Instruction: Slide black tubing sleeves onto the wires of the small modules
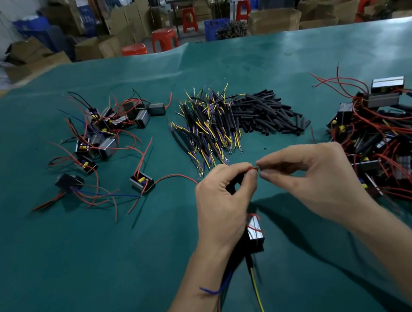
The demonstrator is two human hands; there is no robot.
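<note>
Pinching a red wire at both hands: left hand is curled round something black, thumb and forefinger closed on the wire; right hand is closed on the wire tip with thumb and forefinger. The two grips almost touch, above the near middle of the tabletop. A module hangs below the left palm, yellow and blue leads trailing toward the near edge. Loose black sleeves are piled mid-table, just beside a bundle of sleeved yellow-purple wires. Bare modules are heaped toward the left edge, a tangled pile of sleeved ones at the right edge.
</note>
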